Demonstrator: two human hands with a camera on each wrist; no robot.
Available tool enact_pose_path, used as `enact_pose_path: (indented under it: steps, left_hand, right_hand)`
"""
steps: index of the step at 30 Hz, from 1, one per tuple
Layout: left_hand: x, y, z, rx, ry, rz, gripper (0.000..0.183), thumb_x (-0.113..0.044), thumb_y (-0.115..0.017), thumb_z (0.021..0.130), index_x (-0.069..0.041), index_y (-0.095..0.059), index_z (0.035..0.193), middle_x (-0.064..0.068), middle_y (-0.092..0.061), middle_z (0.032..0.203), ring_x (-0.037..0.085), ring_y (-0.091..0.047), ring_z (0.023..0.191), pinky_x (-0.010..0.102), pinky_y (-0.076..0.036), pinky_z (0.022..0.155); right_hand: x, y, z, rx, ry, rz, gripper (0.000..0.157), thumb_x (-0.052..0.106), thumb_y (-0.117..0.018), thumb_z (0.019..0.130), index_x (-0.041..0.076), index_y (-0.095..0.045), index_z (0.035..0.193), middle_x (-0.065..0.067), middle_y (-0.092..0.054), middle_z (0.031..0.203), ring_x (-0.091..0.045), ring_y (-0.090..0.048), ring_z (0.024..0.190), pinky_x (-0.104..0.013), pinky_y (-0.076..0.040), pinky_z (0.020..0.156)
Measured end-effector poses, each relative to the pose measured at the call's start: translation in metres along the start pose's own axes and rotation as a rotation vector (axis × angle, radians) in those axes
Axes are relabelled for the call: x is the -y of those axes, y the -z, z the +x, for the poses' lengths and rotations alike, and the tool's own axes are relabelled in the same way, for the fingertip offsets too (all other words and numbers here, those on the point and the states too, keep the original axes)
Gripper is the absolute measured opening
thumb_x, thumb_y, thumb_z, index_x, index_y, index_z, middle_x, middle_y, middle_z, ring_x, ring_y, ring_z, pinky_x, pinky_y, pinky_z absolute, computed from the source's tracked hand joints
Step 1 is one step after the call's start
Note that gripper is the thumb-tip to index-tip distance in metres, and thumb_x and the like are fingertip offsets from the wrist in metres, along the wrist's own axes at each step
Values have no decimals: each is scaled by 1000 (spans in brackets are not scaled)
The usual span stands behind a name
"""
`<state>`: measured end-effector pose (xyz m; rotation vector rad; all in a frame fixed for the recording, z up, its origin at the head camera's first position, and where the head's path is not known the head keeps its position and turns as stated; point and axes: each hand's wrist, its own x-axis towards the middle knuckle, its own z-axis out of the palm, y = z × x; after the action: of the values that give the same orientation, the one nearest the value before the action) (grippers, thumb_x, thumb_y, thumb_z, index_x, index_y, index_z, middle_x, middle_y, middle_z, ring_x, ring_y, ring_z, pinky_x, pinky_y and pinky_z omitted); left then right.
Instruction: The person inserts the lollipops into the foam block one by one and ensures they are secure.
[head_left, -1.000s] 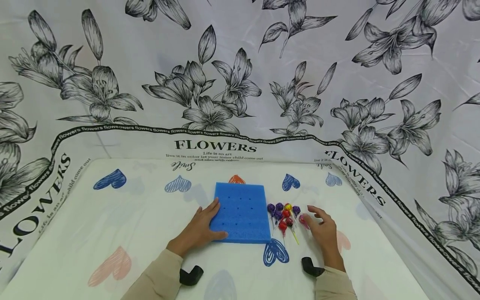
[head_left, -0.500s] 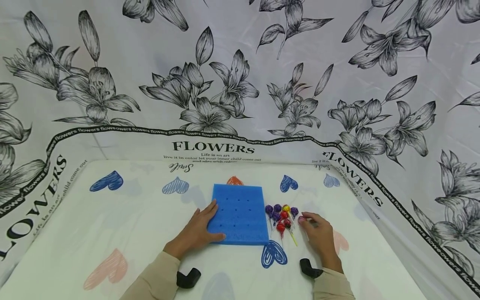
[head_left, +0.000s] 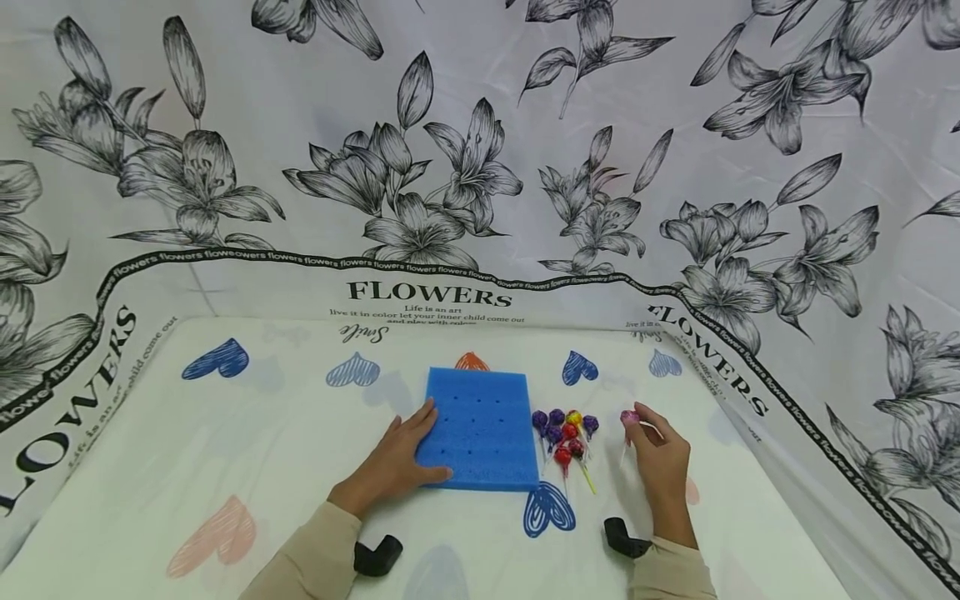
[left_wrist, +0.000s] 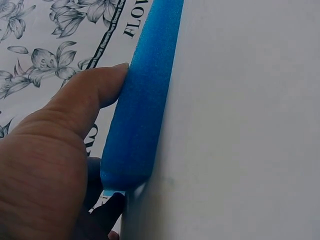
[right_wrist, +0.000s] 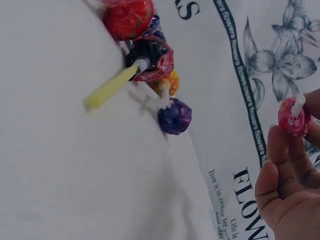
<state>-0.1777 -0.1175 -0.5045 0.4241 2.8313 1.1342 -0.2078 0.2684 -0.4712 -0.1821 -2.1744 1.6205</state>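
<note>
Left grip (head_left: 392, 465): spread wide, fingers along the left side of the blue foam block (head_left: 483, 432), thumb over its near left corner. I brace the block; I do not clasp it.
Hazard: the block slides or pivots on the surface (head_left: 292, 417). Likely cause: I steady one side only, and the foam looks light.

Block: flat, small dark holes facing up.
Hazard: it shoves the nearest lollipops. Cause: they lie just beside its right edge, so a firm push from my left grip could carry it into them.

Loose lollipops (head_left: 570, 432): bunched between the block and my right grip (head_left: 662, 458), heads crowded together, sticks mostly toward me. One dark red lollipop (right_wrist: 150, 59) has a yellow stick.
Hazard: heads roll, or sticks catch and drag their neighbours. Cause: round heads, close packing, and any low sweep of my right grip or of the black part (head_left: 626, 539) at that wrist.

Pink lollipop (head_left: 629, 417): right of the bunch, held by its head in the fingertips of my right grip, stick pointing down.
Hazard: the head twists or slips out. Likely cause: small contact on a rounded, slick-looking wrapper. The stick is unsupported; a knock could turn it off line.
</note>
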Motion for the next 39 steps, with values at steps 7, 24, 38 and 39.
enact_pose_path:
  steps: [7,24,38,39]
  left_hand:
    - [1,0,0,2,-8,-2,98,-47,-78,77,-3,-30,151,5,-17,159,32,-16,143,46,-5,115]
    - [0,1,0,6,-6,1,98,-47,-78,78,-3,-29,151,4,-16,159,32,-16,143,45,-6,115]
    - [-3,4,-3,20,42,-41,98,-49,-78,77,-7,-29,152,1,-15,160,41,-6,143,55,-15,112]
    - [-4,4,-3,20,47,-41,98,-49,-78,77,-7,-29,152,0,-15,160,41,-6,143,56,-16,112]
  right_hand:
    - [31,3,0,-17,-33,173,30,0,-65,91,-2,-66,120,-13,-66,105,-21,-62,85,-18,-52,74]
    - [71,9,-14,19,242,355,37,-4,-64,90,-7,-56,125,-19,-67,108,-25,-66,96,-29,-48,92]
    - [116,7,-40,80,594,543,42,-29,-56,78,-25,-49,119,-28,-63,105,-29,-65,92,-27,-52,84]
    - [118,6,-41,91,621,558,42,-30,-56,77,-26,-48,118,-29,-63,105,-29,-65,92,-27,-52,84]
